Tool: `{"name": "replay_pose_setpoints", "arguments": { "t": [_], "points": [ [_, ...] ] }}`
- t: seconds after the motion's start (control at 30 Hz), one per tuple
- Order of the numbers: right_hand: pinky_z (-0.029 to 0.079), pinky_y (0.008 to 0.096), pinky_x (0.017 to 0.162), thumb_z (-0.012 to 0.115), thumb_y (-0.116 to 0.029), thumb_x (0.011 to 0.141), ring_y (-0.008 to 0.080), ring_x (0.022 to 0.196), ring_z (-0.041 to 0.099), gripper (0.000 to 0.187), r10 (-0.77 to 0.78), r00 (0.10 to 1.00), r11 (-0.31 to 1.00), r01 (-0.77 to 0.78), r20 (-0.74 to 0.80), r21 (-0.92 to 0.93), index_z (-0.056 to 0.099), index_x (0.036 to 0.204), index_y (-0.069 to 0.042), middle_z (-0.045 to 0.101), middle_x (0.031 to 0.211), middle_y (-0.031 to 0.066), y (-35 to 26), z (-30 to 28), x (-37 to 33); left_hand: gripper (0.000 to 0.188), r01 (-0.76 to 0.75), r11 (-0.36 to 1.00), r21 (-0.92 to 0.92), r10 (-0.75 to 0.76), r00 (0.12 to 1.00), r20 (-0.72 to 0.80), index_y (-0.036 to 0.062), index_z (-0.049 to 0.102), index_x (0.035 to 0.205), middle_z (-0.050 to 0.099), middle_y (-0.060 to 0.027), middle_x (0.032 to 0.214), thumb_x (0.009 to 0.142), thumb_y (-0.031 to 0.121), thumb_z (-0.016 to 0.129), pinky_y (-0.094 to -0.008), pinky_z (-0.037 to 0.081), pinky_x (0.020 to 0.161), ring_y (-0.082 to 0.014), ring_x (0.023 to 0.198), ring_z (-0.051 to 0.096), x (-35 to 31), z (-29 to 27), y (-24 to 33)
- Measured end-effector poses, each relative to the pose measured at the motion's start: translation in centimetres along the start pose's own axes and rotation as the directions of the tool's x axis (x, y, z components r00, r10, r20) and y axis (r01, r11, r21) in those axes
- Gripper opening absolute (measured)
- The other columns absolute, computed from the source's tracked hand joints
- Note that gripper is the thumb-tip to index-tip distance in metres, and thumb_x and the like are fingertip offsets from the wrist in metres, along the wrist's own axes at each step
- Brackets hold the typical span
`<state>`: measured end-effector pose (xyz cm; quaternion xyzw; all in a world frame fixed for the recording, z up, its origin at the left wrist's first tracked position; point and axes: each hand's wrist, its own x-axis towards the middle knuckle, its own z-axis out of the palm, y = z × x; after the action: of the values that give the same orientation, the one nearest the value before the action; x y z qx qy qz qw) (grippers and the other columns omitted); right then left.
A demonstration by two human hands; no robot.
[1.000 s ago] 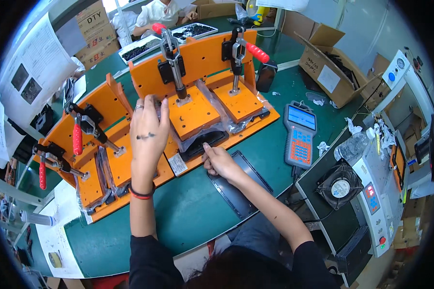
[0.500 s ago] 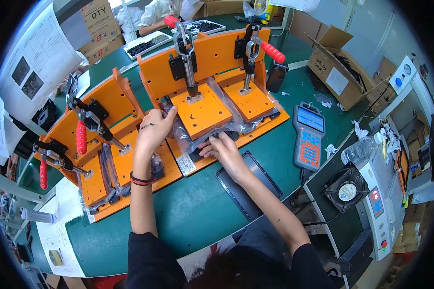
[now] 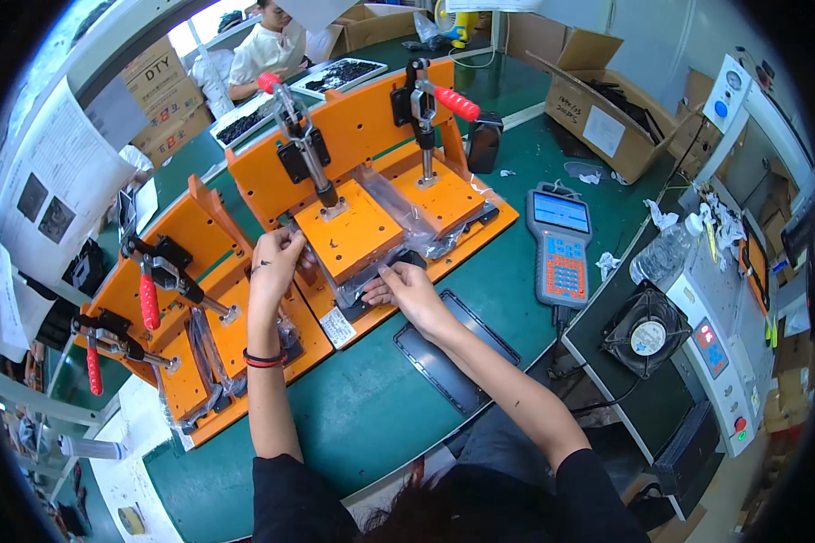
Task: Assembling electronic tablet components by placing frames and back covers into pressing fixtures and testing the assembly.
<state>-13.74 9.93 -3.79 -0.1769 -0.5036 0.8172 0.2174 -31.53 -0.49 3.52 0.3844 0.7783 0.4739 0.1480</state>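
Observation:
An orange press block [image 3: 349,231], pushed down by a toggle clamp [image 3: 310,163] with a red handle, sits over clear plastic film [image 3: 351,291] and a dark part [image 3: 407,260]. My left hand [image 3: 276,264] is at the block's left side, its thumb and fingers drawn together; whatever they pinch is too small to make out. At the block's front edge, my right hand [image 3: 409,294] has its thumb and fingers closed on the film's edge, close to the dark part. Below that hand lies a flat black frame [image 3: 453,348] on the green table.
A second orange fixture [image 3: 199,262] with clamps stands left. To the right are a handheld tester [image 3: 561,249], a bottle [image 3: 666,253], a fan [image 3: 646,330] and an open carton [image 3: 607,109]. Another person [image 3: 272,50] sits beyond trays of dark parts [image 3: 344,77].
My left thumb, stretched out over the block's edge before, has bent in toward the fingers. My right hand stays at the front edge. The whole view has shifted, showing more of the other person.

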Motion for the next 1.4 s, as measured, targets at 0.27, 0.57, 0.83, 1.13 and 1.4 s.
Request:
{"name": "replay_pose_setpoints", "arguments": {
  "t": [0.27,0.57,0.83,1.13,1.4],
  "points": [
    [0.053,0.0297,0.075,0.043,-0.019,0.096,0.0238,0.082,0.064,0.030,0.057,0.998,0.997,-0.058,0.015,0.059,0.052,0.092,0.009,0.061,0.091,0.0198,-0.4,0.2,-0.2,0.027,0.019,0.984,-0.176,-0.026,0.999,-0.041,-0.0043,0.057,0.074,0.057,-0.0048,0.062,0.090,0.015,0.048,-0.0234,0.040,0.054,-0.0096,0.056,0.050,-0.2,0.2,0.1],
    [0.055,0.0319,0.073,0.043,-0.012,0.095,0.0291,0.082,0.066,0.025,-0.027,0.999,1.000,0.027,-0.030,-0.009,0.049,0.092,0.013,0.061,0.089,0.0239,-0.4,0.1,0.6,0.026,0.072,0.920,-0.385,-0.070,0.997,0.019,-0.0022,0.057,0.075,0.055,-0.0026,0.062,0.090,0.017,0.049,-0.0214,0.037,0.054,-0.0085,0.056,0.047,0.2,-0.1,-1.1],
    [0.056,0.0310,0.069,0.047,-0.011,0.094,0.0294,0.078,0.066,0.023,-0.084,0.992,0.996,0.082,-0.095,-0.022,0.048,0.092,0.012,0.061,0.087,0.0246,-1.0,-1.4,0.0,0.026,0.059,0.942,-0.331,-0.049,0.998,0.038,-0.0018,0.058,0.078,0.055,-0.0024,0.063,0.091,0.019,0.049,-0.0203,0.037,0.053,-0.0080,0.055,0.047,0.5,-0.3,-0.8],
    [0.056,0.0306,0.066,0.051,-0.017,0.093,0.0269,0.074,0.067,0.025,0.082,0.991,0.971,-0.056,-0.106,0.230,0.049,0.086,0.006,0.061,0.083,0.0216,-2.8,-1.4,-7.8,0.031,0.096,0.992,0.076,-0.094,0.995,-0.023,-0.0042,0.056,0.077,0.058,-0.0049,0.062,0.093,0.020,0.046,-0.0241,0.042,0.051,-0.0123,0.053,0.053,-1.6,-1.0,2.9],
    [0.056,0.0321,0.063,0.050,-0.015,0.093,0.0271,0.072,0.067,0.021,0.136,0.976,0.981,-0.108,-0.173,0.160,0.049,0.088,0.005,0.062,0.080,0.0193,-4.9,-5.0,-20.8,0.026,-0.402,0.812,0.423,0.583,0.581,-0.568,-0.0020,0.054,0.094,0.059,-0.0115,0.080,0.095,0.022,0.044,-0.0283,0.044,0.067,-0.0184,0.071,0.057,-1.5,-1.4,9.5]
  ]
}}
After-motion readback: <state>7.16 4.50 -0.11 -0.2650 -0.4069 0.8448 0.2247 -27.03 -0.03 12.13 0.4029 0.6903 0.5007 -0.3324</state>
